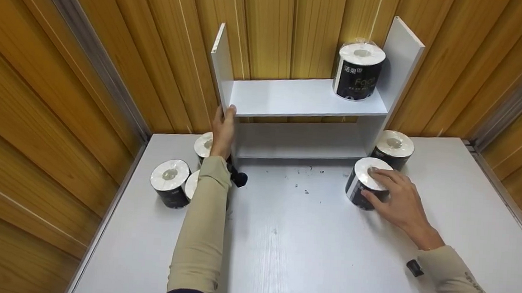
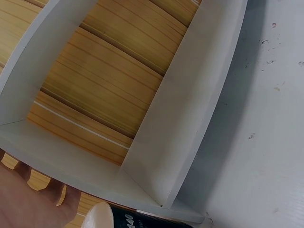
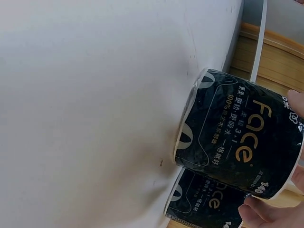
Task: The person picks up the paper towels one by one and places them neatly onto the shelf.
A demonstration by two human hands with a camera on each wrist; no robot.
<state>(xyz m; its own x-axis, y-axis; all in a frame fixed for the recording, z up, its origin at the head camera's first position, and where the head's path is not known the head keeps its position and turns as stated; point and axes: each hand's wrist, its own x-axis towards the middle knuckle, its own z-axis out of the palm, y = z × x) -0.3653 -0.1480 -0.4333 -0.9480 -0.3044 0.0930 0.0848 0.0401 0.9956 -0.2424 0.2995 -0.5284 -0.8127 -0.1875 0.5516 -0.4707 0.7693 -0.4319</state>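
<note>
A white shelf unit (image 1: pixel 309 97) with two upright side panels stands at the back of the table. My left hand (image 1: pixel 224 130) grips its left side panel (image 1: pixel 222 71), and the left wrist view shows the fingers along that panel's outer side. At the right, my right hand (image 1: pixel 400 200) holds a wrapped toilet paper roll (image 3: pixel 237 133) with a black label, its fingers at the top core and its thumb on the side. Just behind stands a second roll (image 1: pixel 394 145), near the shelf's right foot. Another roll (image 1: pixel 359 73) sits on the upper board, against the right panel.
Left of the shelf, one roll (image 1: pixel 170 177) stands on the white table (image 1: pixel 282 247), with two more partly hidden by my left arm. Dark specks mark the tabletop before the shelf. Wood-patterned walls (image 1: pixel 268 29) enclose the back and sides.
</note>
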